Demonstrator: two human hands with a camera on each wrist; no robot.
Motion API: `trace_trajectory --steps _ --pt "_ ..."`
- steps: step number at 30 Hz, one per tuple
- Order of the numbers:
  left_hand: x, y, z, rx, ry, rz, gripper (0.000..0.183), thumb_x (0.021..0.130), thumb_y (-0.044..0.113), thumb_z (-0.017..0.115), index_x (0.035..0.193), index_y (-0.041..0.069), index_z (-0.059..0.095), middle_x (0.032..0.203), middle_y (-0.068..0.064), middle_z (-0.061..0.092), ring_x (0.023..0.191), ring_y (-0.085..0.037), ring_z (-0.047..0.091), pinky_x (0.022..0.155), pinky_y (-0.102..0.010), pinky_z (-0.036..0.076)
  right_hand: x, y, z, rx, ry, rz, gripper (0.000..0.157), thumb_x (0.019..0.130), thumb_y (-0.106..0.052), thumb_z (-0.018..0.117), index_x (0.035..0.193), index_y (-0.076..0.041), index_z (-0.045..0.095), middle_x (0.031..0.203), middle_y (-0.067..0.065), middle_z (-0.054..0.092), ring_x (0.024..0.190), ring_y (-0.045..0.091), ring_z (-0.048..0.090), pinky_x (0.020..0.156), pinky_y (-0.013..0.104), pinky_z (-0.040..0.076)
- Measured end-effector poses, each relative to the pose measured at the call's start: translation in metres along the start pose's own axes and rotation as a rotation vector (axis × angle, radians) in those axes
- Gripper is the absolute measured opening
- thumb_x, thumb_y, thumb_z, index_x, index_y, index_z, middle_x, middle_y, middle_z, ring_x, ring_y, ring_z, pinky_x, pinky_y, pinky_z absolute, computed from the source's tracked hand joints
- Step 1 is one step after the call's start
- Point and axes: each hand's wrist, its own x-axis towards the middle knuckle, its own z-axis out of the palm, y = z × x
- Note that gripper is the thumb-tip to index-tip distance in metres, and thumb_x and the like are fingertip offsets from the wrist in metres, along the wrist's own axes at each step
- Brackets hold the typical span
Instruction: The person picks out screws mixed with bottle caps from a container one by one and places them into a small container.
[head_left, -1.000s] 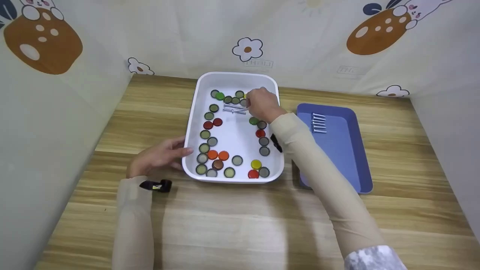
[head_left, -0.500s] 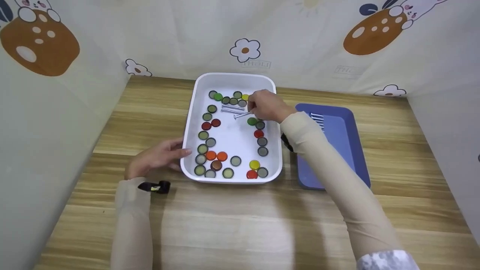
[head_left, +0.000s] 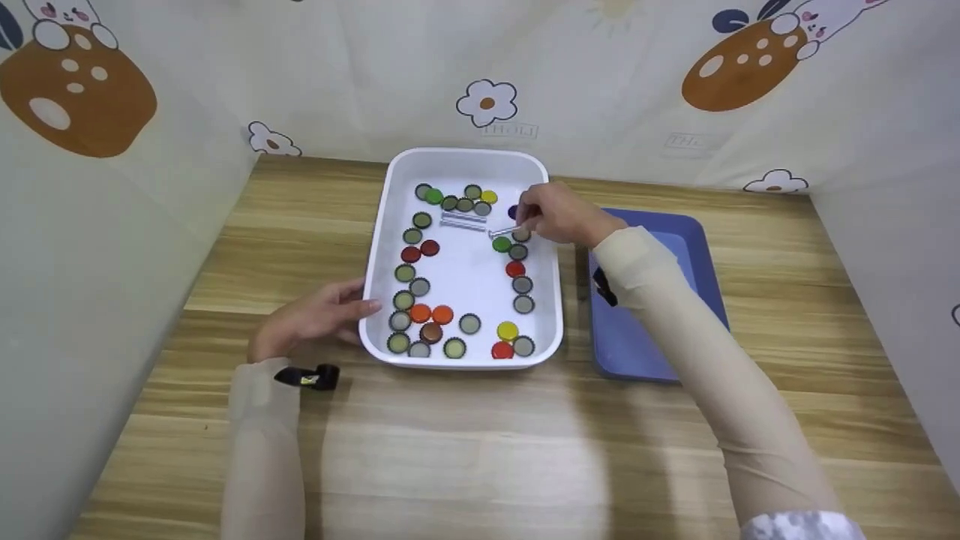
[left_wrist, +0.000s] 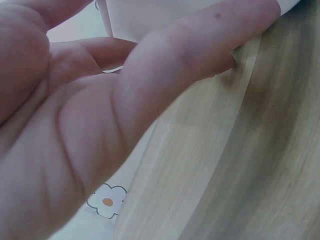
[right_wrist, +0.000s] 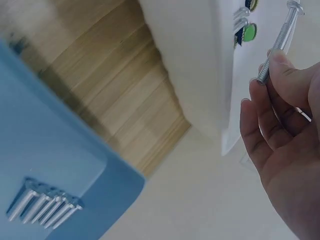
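Observation:
My right hand [head_left: 559, 214] pinches a silver bolt [right_wrist: 280, 42] between thumb and fingers, over the right side of the white tray [head_left: 553, 315]. The bolt's head points away from the fingers, toward the tray's middle in the head view. Two or so more bolts [head_left: 463, 220] lie side by side in the tray's upper part, below a row of bottle caps [head_left: 465, 204]. At the tray's left side, my left hand [head_left: 311, 319] holds the rim, thumb over the edge and fingers along the outer wall. Several bolts [right_wrist: 45, 204] lie in a row in the blue tray [right_wrist: 60, 145].
Bottle caps in green, grey, red, orange [head_left: 442, 314] and yellow [head_left: 508, 331] line the white tray's sides and near end. To its right stands the blue tray, partly covered by my right forearm in the head view. A printed curtain [head_left: 360, 90] hangs behind the wooden table [head_left: 450, 450].
My right hand has lifted a bolt off the group in the white tray and moved right with it, toward the blue tray. The left hand keeps its place at the rim.

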Motion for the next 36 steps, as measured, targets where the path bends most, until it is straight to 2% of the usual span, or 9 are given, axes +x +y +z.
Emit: trace_trajectory --steps 5,13,20,25,29,36 --pt "-0.001 -0.001 0.000 0.014 0.004 -0.001 0.063 0.103 0.031 0.056 0.156 0.006 0.033 0.137 -0.027 0.059 0.112 -0.033 0.069 0.090 -0.040 0.062 -0.007 0.012 -0.002 0.029 0.026 0.005 0.015 0.096 -0.001 0.058 0.103 0.000 0.071 0.107 0.016 0.068 0.096 0.026 0.060 0.087 0.037 0.056" --pt "-0.002 0.000 0.000 0.000 0.000 -0.005 0.064 0.102 0.034 0.058 0.155 0.007 0.034 0.137 -0.025 0.059 0.113 -0.031 0.069 0.092 -0.041 0.062 -0.020 0.034 -0.005 0.087 0.102 -0.003 0.014 0.092 0.005 0.058 0.097 0.002 0.070 0.096 0.017 0.068 0.085 0.025 0.059 0.071 0.030 0.051" --pt "-0.002 0.000 -0.001 0.000 -0.003 0.000 0.064 0.102 0.033 0.057 0.155 0.005 0.034 0.138 -0.026 0.058 0.112 -0.031 0.069 0.092 -0.041 0.062 -0.030 0.053 -0.006 0.082 0.141 -0.029 0.017 0.089 0.010 0.057 0.092 0.002 0.071 0.090 0.016 0.068 0.082 0.023 0.059 0.068 0.026 0.050" --pt "-0.002 0.001 0.000 -0.007 -0.006 0.015 0.065 0.102 0.031 0.058 0.155 0.004 0.032 0.138 -0.028 0.058 0.113 -0.031 0.069 0.091 -0.040 0.062 -0.039 0.067 -0.007 0.075 0.152 -0.005 0.017 0.088 0.010 0.057 0.092 0.001 0.071 0.091 0.016 0.069 0.082 0.023 0.060 0.069 0.025 0.049" --pt "-0.003 0.002 -0.001 -0.012 0.004 0.001 0.066 0.102 0.032 0.059 0.156 0.005 0.032 0.138 -0.028 0.058 0.113 -0.032 0.069 0.091 -0.040 0.062 -0.045 0.075 -0.008 0.082 0.146 0.019 0.016 0.090 0.008 0.058 0.095 0.000 0.071 0.093 0.016 0.070 0.083 0.024 0.060 0.069 0.026 0.050" --pt "-0.002 0.000 0.000 -0.015 0.011 -0.019 0.067 0.100 0.036 0.060 0.155 0.006 0.035 0.138 -0.025 0.059 0.114 -0.032 0.069 0.093 -0.040 0.062 -0.052 0.079 -0.011 0.096 0.157 0.049 0.013 0.093 0.002 0.061 0.096 -0.001 0.073 0.093 0.015 0.070 0.082 0.024 0.060 0.068 0.027 0.049"
